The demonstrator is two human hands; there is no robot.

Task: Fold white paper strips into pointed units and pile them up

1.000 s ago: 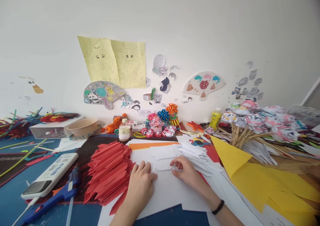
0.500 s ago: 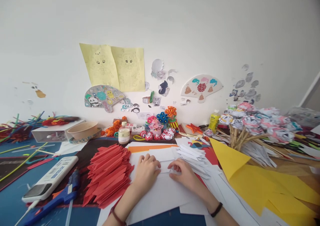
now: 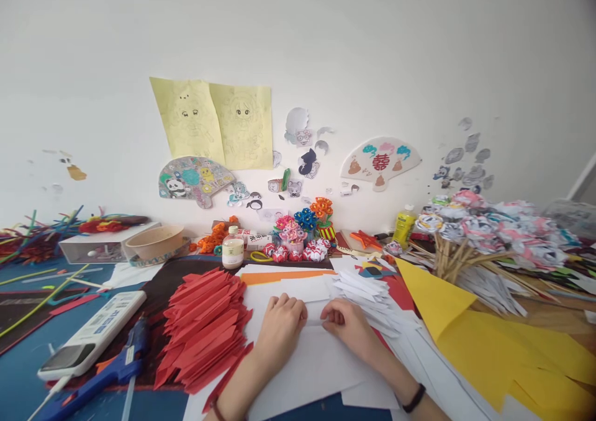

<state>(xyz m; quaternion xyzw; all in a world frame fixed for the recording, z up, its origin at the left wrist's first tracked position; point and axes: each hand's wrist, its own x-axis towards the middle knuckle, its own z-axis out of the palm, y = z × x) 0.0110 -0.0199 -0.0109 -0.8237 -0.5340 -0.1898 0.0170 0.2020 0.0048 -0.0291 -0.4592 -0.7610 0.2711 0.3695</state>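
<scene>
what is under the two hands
White paper shows between the left hand and right hand, and likely runs beneath both; what they directly cover can't be seen.

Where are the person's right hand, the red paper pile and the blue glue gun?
Right hand point(image 3: 348, 328): head view, back of hand.
Red paper pile point(image 3: 203, 328): head view, its middle.
Blue glue gun point(image 3: 121, 369): head view, its casing.

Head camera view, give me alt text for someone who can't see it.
A person's left hand and right hand hold a white paper strip between them over white sheets. A heap of red folded paper lies to the left; white folded strips and yellow paper lie to the right.
</scene>
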